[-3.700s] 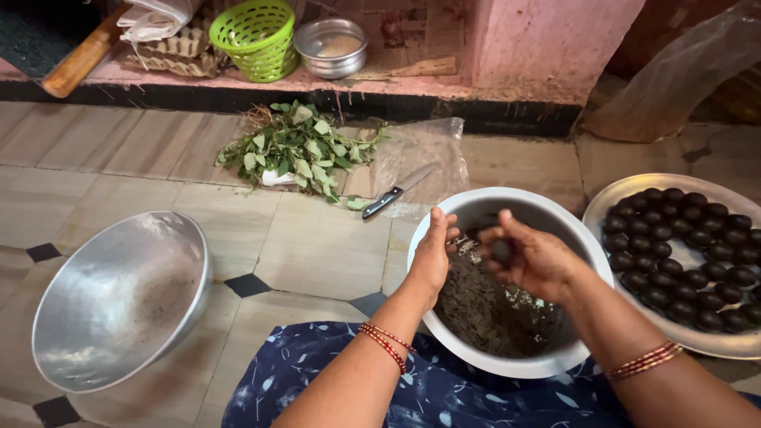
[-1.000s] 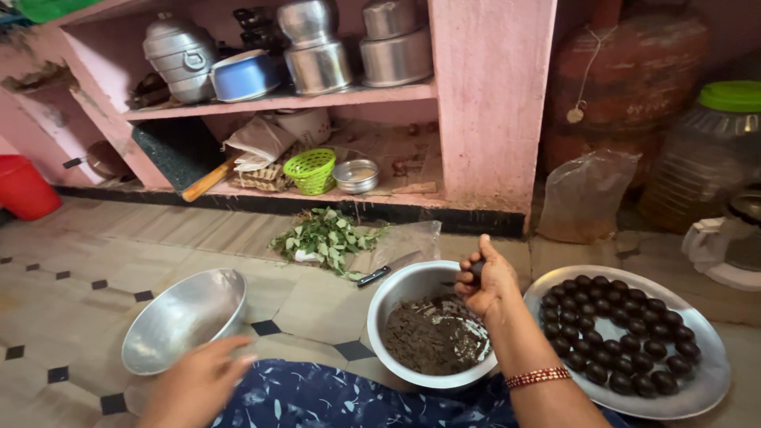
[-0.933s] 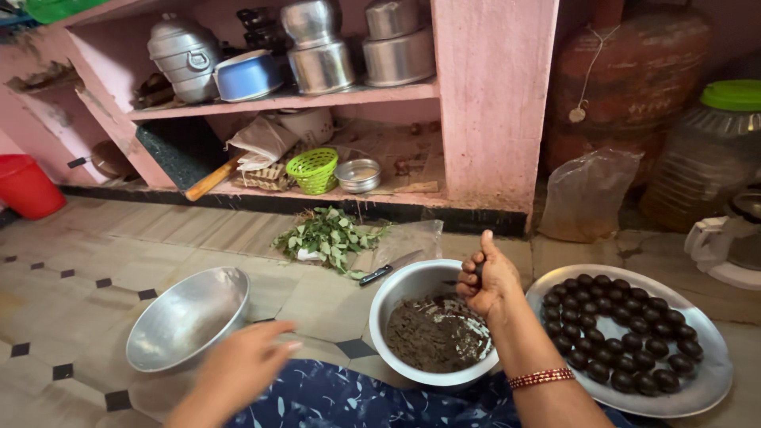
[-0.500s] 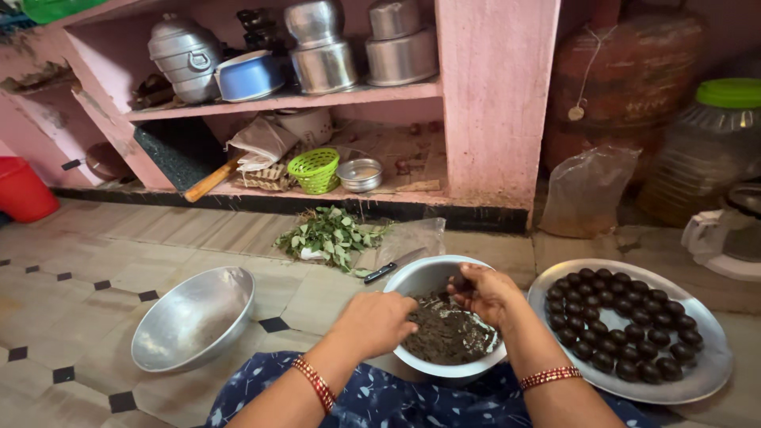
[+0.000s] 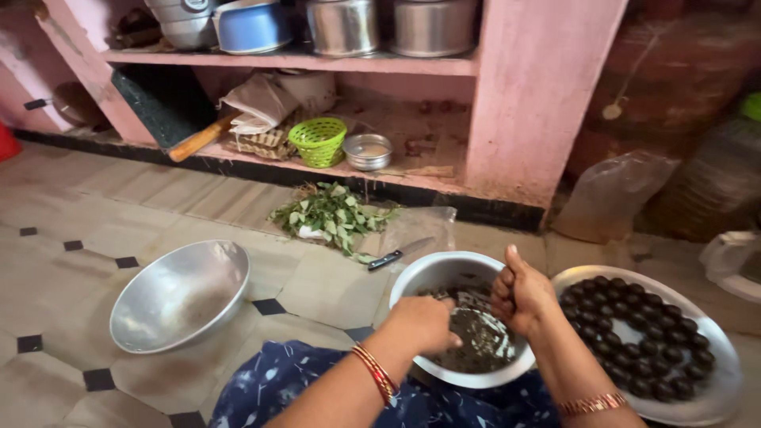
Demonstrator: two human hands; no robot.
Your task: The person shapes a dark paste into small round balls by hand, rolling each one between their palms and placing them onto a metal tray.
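Rolling dark mix into balls over the bowl

On the floor (image 5: 95,198), the tray (image 5: 717,396) at the right edge holds finished balls (image 5: 642,341); the bowl (image 5: 420,273) sits beside it with mix (image 5: 476,341); right hand (image 5: 519,293) is fisted, seemingly on a lump, left hand (image 5: 424,321) curls into the mix; next, likely, setting a ball on the tray

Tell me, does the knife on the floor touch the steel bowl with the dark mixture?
Apart. In the head view, a strip of bare floor tile shows between the knife and the rim of the steel bowl.
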